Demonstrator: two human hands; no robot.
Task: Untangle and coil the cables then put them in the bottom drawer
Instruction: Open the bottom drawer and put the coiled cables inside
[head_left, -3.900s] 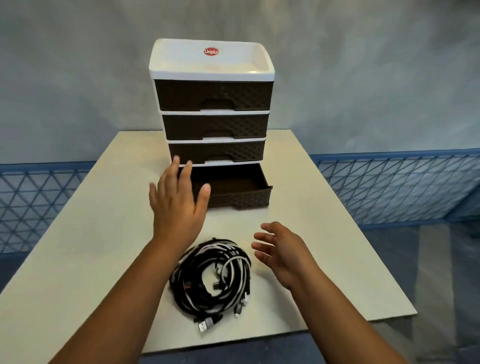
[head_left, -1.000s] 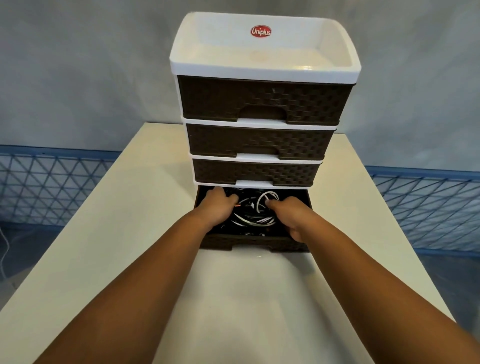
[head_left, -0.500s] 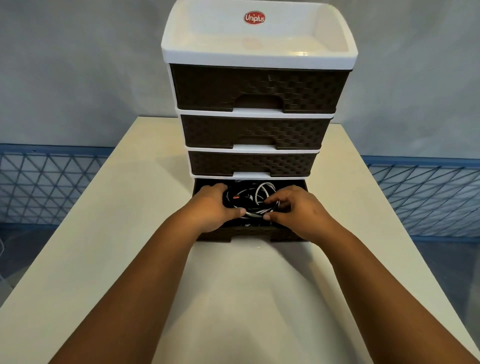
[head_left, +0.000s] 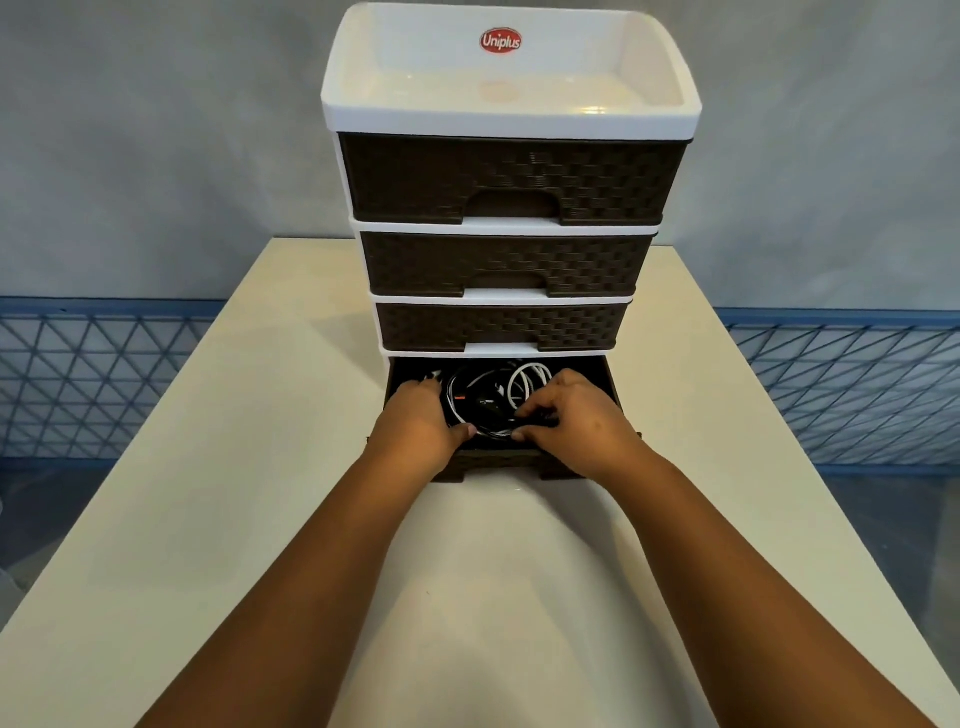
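Observation:
A coiled bundle of black and white cables (head_left: 491, 397) lies inside the pulled-out bottom drawer (head_left: 613, 382) of a brown and white drawer unit (head_left: 504, 176). My left hand (head_left: 421, 423) rests on the left side of the bundle, fingers over the cables. On the bundle's right, my right hand (head_left: 574, 421) has its fingers curled around the strands. Both hands cover the near part of the coil and the drawer's front edge.
The drawer unit stands at the back of a cream table (head_left: 467, 571); its three upper drawers are shut. A blue lattice fence (head_left: 852, 384) runs behind the table on both sides, in front of a grey wall.
The cables went from the table into the bottom drawer. Over the last second both hands shifted slightly toward the drawer's front while staying on the bundle.

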